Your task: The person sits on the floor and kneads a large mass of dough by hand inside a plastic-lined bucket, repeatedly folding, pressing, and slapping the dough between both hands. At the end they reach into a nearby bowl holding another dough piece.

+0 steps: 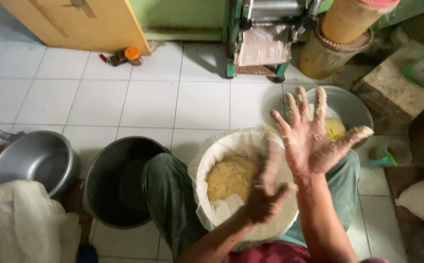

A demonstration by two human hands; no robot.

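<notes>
Materials and finishes. Right hand [309, 139]: skin crusted with rough, crumbly pale-yellow dough. Left hand [266, 192]: likewise coated, though blurred. Dough [229, 178]: matt, coarse, grainy mass. Bucket liner [231, 143]: thin white plastic sheet, slightly translucent, crinkled. Steel bowl [39, 160]: brushed metal, dull sheen. Black tub [117, 182]: smooth, semi-gloss, probably plastic. Metal basin [348, 104]: grey, satin finish. Floor tiles [148, 102]: white glazed ceramic, faintly glossy. Board [75, 22]: yellow-painted wood, matt. Trousers [170, 204]: green woven cloth, matt. White bag [29, 221]: soft, creased plastic film.
</notes>
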